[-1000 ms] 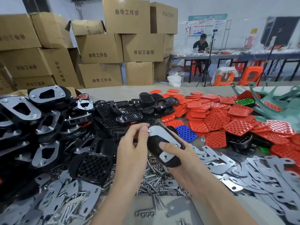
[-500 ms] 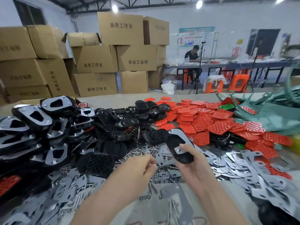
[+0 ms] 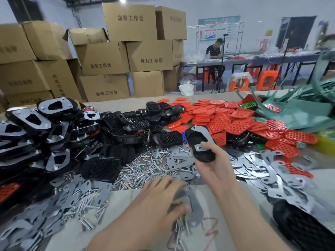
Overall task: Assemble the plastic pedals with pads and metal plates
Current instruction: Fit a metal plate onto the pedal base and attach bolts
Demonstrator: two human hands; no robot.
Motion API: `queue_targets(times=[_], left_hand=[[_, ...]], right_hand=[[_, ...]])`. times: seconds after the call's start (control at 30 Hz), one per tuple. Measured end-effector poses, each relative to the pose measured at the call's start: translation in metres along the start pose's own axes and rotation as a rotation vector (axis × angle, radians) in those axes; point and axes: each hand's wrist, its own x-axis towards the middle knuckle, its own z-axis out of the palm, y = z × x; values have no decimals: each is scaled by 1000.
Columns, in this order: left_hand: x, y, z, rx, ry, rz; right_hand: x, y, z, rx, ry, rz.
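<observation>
Nearest, the left hand [image 3: 161, 200] has dropped from mid-air to the front edge of the tabletop [image 3: 123, 211]. Its fingers now lie over a few bolts [image 3: 181, 227] and a loose plate [image 3: 196, 205]. Blur hides whether it grips any of them. A second ago this hand was on the pedal [image 3: 192, 140], and it has since let go.

Further out, the right hand [image 3: 213, 163] alone grasps the pedal, fingers curled beneath and the thumb pressed on the fitted plate [image 3: 204, 133]. The pedal is held above the tabletop, tilted away, and sits more to the right than before.

Beyond lie the bolt heap [image 3: 145, 169], a pile of finished pedals [image 3: 54, 133] to the left and red pads [image 3: 235, 124] to the right. Boxes [image 3: 126, 51] are stacked at the back.
</observation>
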Motion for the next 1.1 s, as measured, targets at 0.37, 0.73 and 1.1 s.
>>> queue_targets(times=[0.37, 0.73, 1.1], left_hand=[[30, -28, -23, -20, 156, -115], [103, 59, 3, -28, 32, 136], [201, 124, 37, 294, -236, 328]], right_hand=[[-2, -21, 0, 27, -187, -107], [-10, -82, 10, 136, -233, -399], [-13, -100, 11, 194, -224, -510]])
